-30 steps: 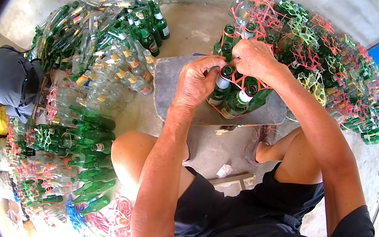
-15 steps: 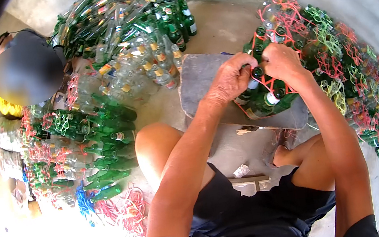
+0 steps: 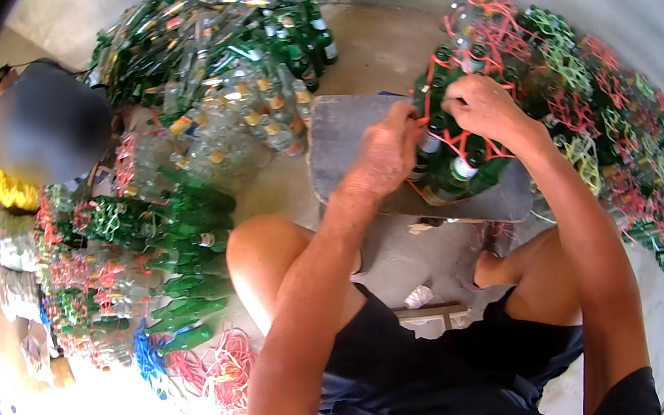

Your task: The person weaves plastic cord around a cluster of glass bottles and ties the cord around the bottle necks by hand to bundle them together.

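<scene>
A group of green bottles (image 3: 465,167) stands on a dark slab, with red plastic strap (image 3: 444,137) running round and between the necks. My left hand (image 3: 388,146) is at the left side of the group, its fingers pinched on the red strap. My right hand (image 3: 483,107) is above the bottles, fingers curled together near a neck; what it holds, if anything, is hidden. The grey slab (image 3: 339,141) shows bare to the left of the bottles.
Loose bottles (image 3: 192,38) lie piled at the back left, beside clear upright ones (image 3: 277,134). Strapped bundles (image 3: 585,106) line the right wall. Red strap (image 3: 229,371) lies on the floor. Another person (image 3: 53,121) is at the left.
My hands have moved apart over the bottles, the left one going left with the strap. The camera view has shifted, and the person at the left sits farther into view.
</scene>
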`<action>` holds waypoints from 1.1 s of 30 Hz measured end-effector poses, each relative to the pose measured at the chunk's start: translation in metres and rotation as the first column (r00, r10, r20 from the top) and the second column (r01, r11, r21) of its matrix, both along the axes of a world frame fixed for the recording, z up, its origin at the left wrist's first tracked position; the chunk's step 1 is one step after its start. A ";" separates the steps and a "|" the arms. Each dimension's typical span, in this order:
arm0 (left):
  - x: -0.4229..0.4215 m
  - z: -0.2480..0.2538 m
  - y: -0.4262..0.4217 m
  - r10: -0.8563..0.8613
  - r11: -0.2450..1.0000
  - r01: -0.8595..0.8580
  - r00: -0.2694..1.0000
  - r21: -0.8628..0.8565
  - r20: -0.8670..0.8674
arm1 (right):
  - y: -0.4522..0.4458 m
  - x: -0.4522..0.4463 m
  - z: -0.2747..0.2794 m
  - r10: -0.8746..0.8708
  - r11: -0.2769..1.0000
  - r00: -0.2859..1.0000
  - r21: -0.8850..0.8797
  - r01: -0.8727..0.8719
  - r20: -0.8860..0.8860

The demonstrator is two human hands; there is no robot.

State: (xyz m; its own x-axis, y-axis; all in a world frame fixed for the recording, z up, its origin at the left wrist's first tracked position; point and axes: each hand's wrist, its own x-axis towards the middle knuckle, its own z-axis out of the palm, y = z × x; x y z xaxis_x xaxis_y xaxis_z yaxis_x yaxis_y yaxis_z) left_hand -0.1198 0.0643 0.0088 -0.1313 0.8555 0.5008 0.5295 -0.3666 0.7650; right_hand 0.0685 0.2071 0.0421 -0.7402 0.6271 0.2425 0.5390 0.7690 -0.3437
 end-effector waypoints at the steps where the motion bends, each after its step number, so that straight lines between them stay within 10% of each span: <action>1: 0.000 0.004 -0.004 0.011 0.998 -0.015 0.998 -0.053 -0.062 | -0.001 0.001 0.003 0.019 1.000 1.000 -0.017 -0.019 -0.015; 14: 0.006 -0.016 -0.039 0.205 0.921 -0.270 0.949 -0.281 -0.240 | -0.003 0.001 0.022 0.097 0.977 0.994 -0.196 -0.085 0.055; 26: 0.037 -0.032 -0.074 0.438 0.859 -0.282 0.837 -0.427 0.329 | 0.030 0.007 0.014 0.058 0.847 0.996 -0.531 -0.017 0.061; 33: 0.041 -0.058 -0.065 0.399 0.896 -0.287 0.853 -0.338 0.336 | 0.021 0.003 0.036 0.214 0.946 0.954 -0.288 -0.150 0.208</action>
